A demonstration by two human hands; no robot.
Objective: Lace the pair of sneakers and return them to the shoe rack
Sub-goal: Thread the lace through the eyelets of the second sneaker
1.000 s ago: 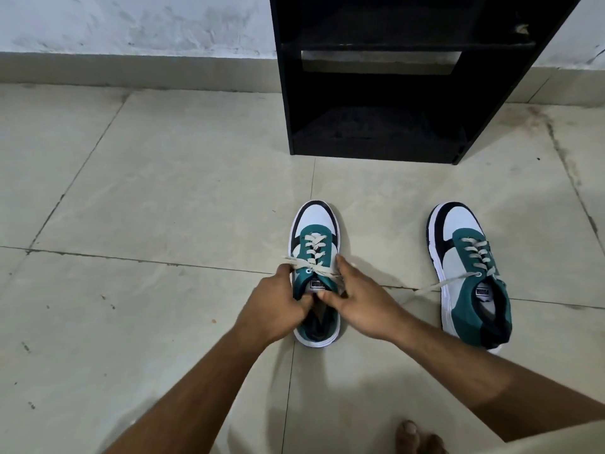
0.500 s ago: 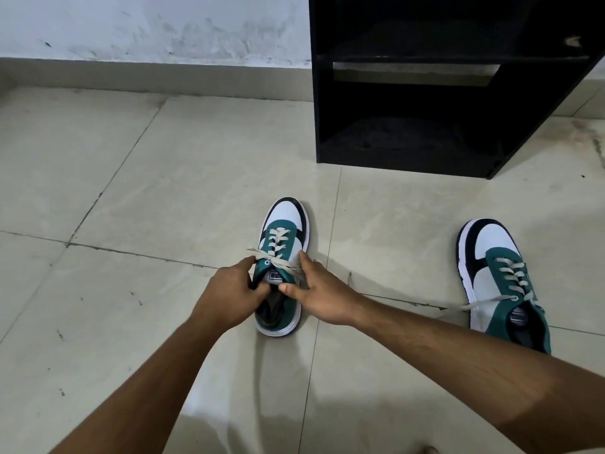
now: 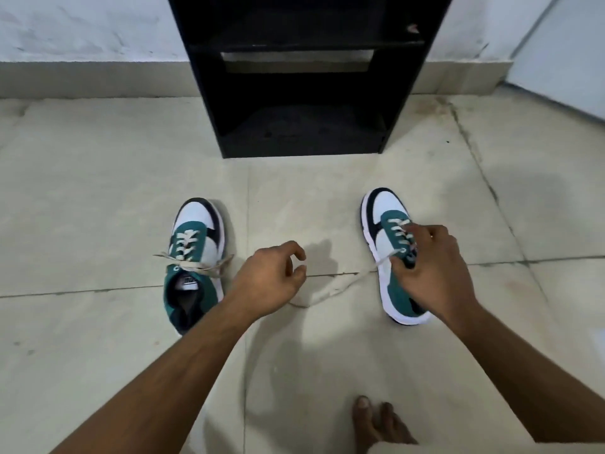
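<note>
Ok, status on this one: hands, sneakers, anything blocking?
Right hand on right sneaker; left hand empty. Left sneaker crossed, not bowed. Rack clear.

My left sneaker, teal, white and black with cream laces, stands upright on the tiled floor, toe pointing toward the rack; its lace ends cross over the tongue and splay out to both sides. The matching right sneaker stands well apart from it, toe angled slightly leftward, laced partway, with one loose lace end trailing left across the tiles. The black shoe rack stands against the wall beyond both sneakers, open toward me, and its shelves that I can see hold nothing.
</note>
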